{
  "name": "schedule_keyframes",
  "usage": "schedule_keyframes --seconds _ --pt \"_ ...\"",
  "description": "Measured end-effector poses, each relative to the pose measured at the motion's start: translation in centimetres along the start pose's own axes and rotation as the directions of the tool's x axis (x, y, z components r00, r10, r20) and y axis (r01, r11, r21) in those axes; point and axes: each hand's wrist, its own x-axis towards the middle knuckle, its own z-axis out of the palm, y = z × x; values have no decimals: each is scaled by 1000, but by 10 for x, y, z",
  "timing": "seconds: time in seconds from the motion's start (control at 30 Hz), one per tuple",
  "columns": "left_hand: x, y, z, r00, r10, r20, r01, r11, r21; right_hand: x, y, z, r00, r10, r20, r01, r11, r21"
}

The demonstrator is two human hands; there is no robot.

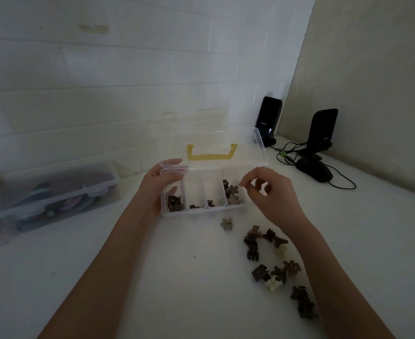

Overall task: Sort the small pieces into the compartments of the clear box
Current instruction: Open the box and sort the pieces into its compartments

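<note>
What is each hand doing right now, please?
Left hand: grips the left end of the clear box.
Right hand: fingers curled over the rightmost compartment; whether it pinches a piece cannot be told.

Dim, underexposed shot, bluish-grey cast. Soft diffuse light, brightest on tiled wall [103,69] upper left; source itself not visible. Table [177,277] grey, shadows faint and soft-edged. Small pieces [275,260] read as dark blobs, detail lost. Clear box [208,189] lid gives pale haze, weak glare. Storage tub [54,192] at left edge smeared, blurred. Wide-angle bend: wall lines curve, forearms stretch toward bottom corners. Overall softness, slight noise in dark speakers [321,133].
</note>
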Motion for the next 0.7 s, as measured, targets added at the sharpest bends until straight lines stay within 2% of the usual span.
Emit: schedule_keyframes --seconds 0.13,0.23,0.4,0.53,0.7 --pt "0 0 0 1000 2 -3 -1 1000 5 -11 -1 -15 973 -9 229 14 1000 -17" --pt "0 0 0 1000 6 -16 -6 1000 2 -16 -4 -9 940 9 341 47 987 -154" --pt "0 1 -2 999 15 -44 -16 1000 -18 -19 -7 2 913 67 402 83 934 -346" --pt "0 1 -2 999 21 -34 -21 1000 -5 -21 -6 11 876 122 467 75 921 -382" --pt "1 0 -3 999 15 -44 -16 1000 -14 -19 -6 13 864 128 487 49 941 -335"
